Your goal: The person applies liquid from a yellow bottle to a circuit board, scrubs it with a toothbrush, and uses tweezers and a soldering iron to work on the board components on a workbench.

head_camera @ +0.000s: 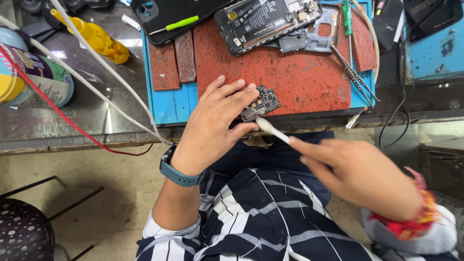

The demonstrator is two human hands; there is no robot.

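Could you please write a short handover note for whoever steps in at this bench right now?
Left hand: fingers pin the small circuit board at the near edge of the red mat.
Right hand: holds a white brush, tip against the board.
Opened phone and tweezers lie at the back of the mat.
Done: board is out of the phone.
Left: board not yet back in.

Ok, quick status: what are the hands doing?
Left hand pins small circuit board on red mat. Right hand holds white brush against it. Nothing in between.
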